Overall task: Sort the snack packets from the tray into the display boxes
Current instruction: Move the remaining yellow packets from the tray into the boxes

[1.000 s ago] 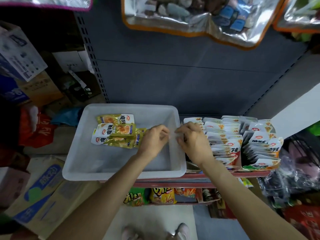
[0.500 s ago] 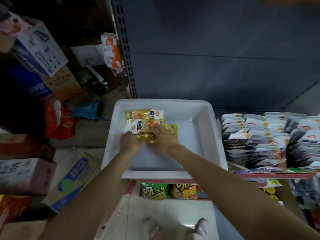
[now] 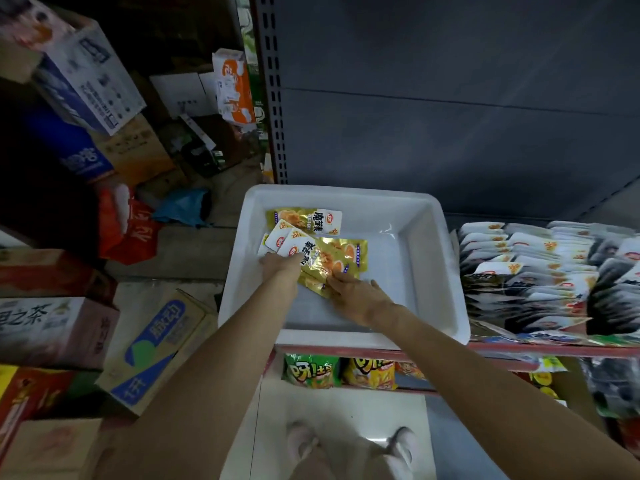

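A white plastic tray (image 3: 433, 271) sits on the shelf and holds several gold and white snack packets (image 3: 332, 258). My left hand (image 3: 280, 266) grips the white ends of a fanned bunch of these packets. My right hand (image 3: 356, 294) pinches the lower gold edge of the same bunch. One more gold packet (image 3: 304, 220) lies flat behind them near the tray's back wall. To the right, display boxes (image 3: 540, 278) stand filled with rows of upright packets.
A grey shelf back panel (image 3: 450, 98) rises behind the tray. Cardboard cartons (image 3: 156, 344) and bags crowd the floor at left. Chip bags (image 3: 311, 370) sit on the shelf below. My feet (image 3: 349, 448) show at the bottom.
Both hands moved from the tray's right rim by the display boxes to the packets at the tray's left and gathered them. The view swung left.
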Demonstrator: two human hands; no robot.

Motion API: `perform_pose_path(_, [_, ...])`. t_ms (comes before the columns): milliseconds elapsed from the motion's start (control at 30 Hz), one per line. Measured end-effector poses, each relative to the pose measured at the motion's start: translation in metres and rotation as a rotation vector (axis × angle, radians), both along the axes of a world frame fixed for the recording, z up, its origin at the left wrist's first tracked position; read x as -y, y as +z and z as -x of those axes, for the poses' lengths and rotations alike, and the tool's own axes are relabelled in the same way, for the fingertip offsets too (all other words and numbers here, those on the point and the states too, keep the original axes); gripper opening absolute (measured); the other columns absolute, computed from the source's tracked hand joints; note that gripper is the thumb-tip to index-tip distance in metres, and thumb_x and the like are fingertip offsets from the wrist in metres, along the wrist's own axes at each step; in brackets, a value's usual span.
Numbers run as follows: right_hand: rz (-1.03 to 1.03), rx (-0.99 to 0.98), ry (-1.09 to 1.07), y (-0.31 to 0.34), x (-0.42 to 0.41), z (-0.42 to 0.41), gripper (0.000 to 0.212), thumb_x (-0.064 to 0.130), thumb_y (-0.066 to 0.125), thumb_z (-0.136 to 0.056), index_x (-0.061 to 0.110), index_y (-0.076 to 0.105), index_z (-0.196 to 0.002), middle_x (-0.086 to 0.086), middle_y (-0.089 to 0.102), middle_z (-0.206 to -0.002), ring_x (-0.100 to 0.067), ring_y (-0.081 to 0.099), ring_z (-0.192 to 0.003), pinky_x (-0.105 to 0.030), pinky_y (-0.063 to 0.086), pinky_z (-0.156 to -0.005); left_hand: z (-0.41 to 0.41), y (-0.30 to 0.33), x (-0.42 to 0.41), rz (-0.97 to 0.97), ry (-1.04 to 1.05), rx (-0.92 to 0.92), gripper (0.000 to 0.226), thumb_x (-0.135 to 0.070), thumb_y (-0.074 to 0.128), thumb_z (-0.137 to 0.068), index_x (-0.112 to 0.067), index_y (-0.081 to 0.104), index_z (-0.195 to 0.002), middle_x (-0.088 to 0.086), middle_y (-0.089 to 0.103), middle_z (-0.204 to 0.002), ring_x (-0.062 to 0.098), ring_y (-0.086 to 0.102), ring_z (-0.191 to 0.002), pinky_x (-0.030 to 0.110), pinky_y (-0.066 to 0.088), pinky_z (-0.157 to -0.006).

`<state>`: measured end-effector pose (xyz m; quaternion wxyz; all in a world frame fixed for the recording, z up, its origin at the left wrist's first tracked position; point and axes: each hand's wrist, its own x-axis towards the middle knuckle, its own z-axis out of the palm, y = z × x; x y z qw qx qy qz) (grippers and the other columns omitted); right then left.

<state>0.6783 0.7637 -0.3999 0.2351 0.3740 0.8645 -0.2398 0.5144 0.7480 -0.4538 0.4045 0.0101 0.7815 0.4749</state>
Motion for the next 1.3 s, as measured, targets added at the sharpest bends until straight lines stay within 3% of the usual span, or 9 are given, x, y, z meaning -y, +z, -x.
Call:
perform_pose_path(167, [0.034, -0.110, -0.084, 0.006, -0.003, -0.012, 0.032, 0.020, 0.041, -0.094, 0.020, 0.050, -0.125, -0.006, 0.050, -0.131, -0.030, 0.052, -0.118, -0.042, 0.042, -0.098, -0.028, 0.049, 0.011, 0.118, -0.240, -0.321, 0.035, -0.028, 0.065, -0.087, -0.001, 0.064, -0.109, 0.013, 0.066, -0.109, 0.029, 0.062, -0.105, 0.032, 0.048, -0.087])
perform_pose_path(300, [-0.058, -0.466, -0.354, 0.033, -0.006, -0.030, 0.045, 0.016, 0.053, -0.092, 0.017, 0.039, -0.135, -0.012, 0.043, -0.130, -0.033, 0.051, -0.114, -0.038, 0.044, -0.093, -0.050, 0.086, 0.017, -0.015, -0.460, -0.554, 0.025, -0.020, 0.058, -0.091, -0.007, 0.052, -0.071, 0.007, 0.053, -0.075, 0.023, 0.051, -0.075, 0.029, 0.024, -0.059])
perform_pose_path(400, [-0.159, -0.727, -0.486, 0.064, -0.014, -0.050, 0.058, 0.018, 0.059, -0.090, 0.018, 0.031, -0.142, -0.010, 0.045, -0.135, -0.025, 0.048, -0.120, -0.029, 0.040, -0.089, -0.070, 0.117, 0.020, -0.225, -0.556, -0.671, 0.026, -0.018, 0.060, -0.091, -0.010, 0.047, -0.070, 0.003, 0.057, -0.072, 0.016, 0.049, -0.068, 0.028, 0.028, -0.055])
perform_pose_path(500, [-0.149, -0.816, -0.560, 0.093, -0.027, -0.074, 0.046, 0.017, 0.061, -0.089, 0.019, 0.045, -0.132, -0.008, 0.066, -0.111, -0.021, 0.063, -0.096, -0.026, 0.046, -0.073, -0.094, 0.144, 0.014, -0.437, -0.621, -0.669, 0.018, -0.017, 0.061, -0.090, -0.003, 0.058, -0.079, 0.004, 0.063, -0.077, 0.011, 0.056, -0.069, 0.024, 0.040, -0.062])
perform_pose_path(633, [-0.098, -0.982, -0.654, 0.121, -0.048, -0.111, 0.012, 0.006, 0.065, -0.084, 0.012, 0.063, -0.094, -0.005, 0.071, -0.089, -0.020, 0.068, -0.082, -0.044, 0.054, -0.077, -0.128, 0.168, -0.009, -0.623, -0.609, -0.607, 0.003, -0.013, 0.063, -0.088, -0.012, 0.062, -0.085, -0.010, 0.060, -0.076, -0.009, 0.054, -0.066, 0.011, 0.040, -0.062])
perform_pose_path(833, [0.001, -1.251, -0.763, 0.145, -0.066, -0.169, 0.023, -0.009, 0.059, -0.084, 0.012, 0.062, -0.093, 0.003, 0.068, -0.086, 0.000, 0.065, -0.075, -0.022, 0.054, -0.069, -0.177, 0.165, -0.045, -0.671, -0.612, -0.510, 0.019, -0.009, 0.064, -0.087, -0.005, 0.061, -0.105, 0.000, 0.066, -0.095, -0.009, 0.056, -0.075, 0.004, 0.041, -0.072])
perform_pose_path(1100, [-0.157, -1.018, -0.673, 0.128, -0.078, -0.212, 0.017, 0.003, 0.062, -0.087, 0.020, 0.062, -0.085, -0.008, 0.071, -0.091, -0.018, 0.068, -0.087, -0.039, 0.055, -0.080, -0.204, 0.156, -0.047, -0.647, -0.789, -0.517, 0.009, -0.012, 0.063, -0.088, -0.013, 0.064, -0.096, -0.005, 0.065, -0.085, 0.002, 0.060, -0.079, 0.009, 0.044, -0.074])
perform_pose_path(1200, [-0.190, -0.876, -0.683, 0.120, -0.077, -0.211, 0.028, 0.005, 0.064, -0.086, 0.018, 0.053, -0.065, -0.001, 0.060, -0.064, 0.004, 0.059, -0.059, -0.014, 0.046, -0.060, -0.206, 0.156, -0.047, -0.610, -0.883, -0.557, 0.005, -0.010, 0.062, -0.088, -0.011, 0.064, -0.092, -0.005, 0.064, -0.080, -0.004, 0.058, -0.071, 0.007, 0.042, -0.068])
perform_pose_path(1300, [-0.275, -0.769, -0.643, 0.116, -0.076, -0.209, 0.021, 0.012, 0.066, -0.085, 0.012, 0.054, -0.068, -0.005, 0.056, -0.064, -0.009, 0.050, -0.057, -0.024, 0.038, -0.057, -0.205, 0.152, -0.047, -0.534, -0.956, -0.682, 0.007, -0.009, 0.061, -0.088, -0.009, 0.066, -0.093, 0.002, 0.069, -0.084, 0.010, 0.063, -0.073, 0.017, 0.046, -0.069])
